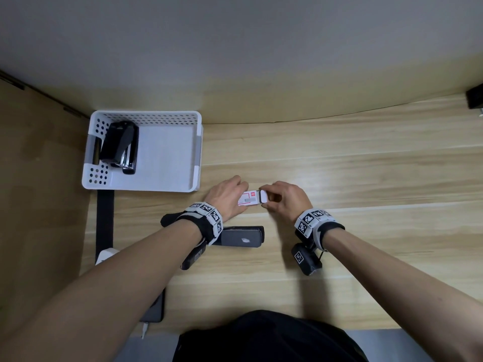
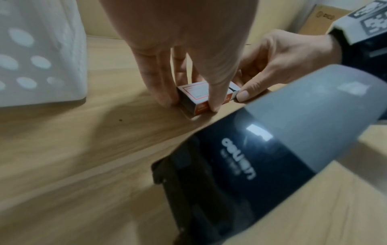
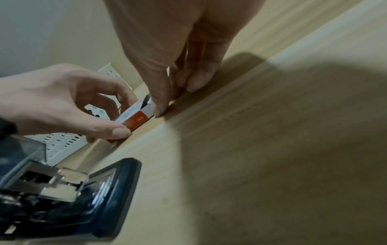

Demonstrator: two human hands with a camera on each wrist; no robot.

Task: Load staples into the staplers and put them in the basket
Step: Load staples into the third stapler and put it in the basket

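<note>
Head view: on the tabletop (image 1: 339, 163), the left hand (image 1: 227, 198) pinches a red-and-white staple box (image 1: 248, 199), print unreadable; the right hand (image 1: 285, 198) pinches its tray end. One stapler (image 1: 120, 146) lies in the far-left basket (image 1: 146, 117); another (image 1: 241, 236) lies near, partly hidden by the wrist.

Left wrist view: that stapler's white logo is blurred.

Right wrist view: the box side reads "24/6".

A basket (image 1: 198, 142) sits at the far left of the table (image 1: 366, 165), with one stapler (image 1: 119, 145) inside against its left wall. Right of the basket lies a staple box (image 1: 248, 198), a left hand (image 1: 227, 197) and right hand (image 1: 286, 198) at its ends. A second stapler (image 1: 243, 237) lies nearer the person, just before the box.
</note>
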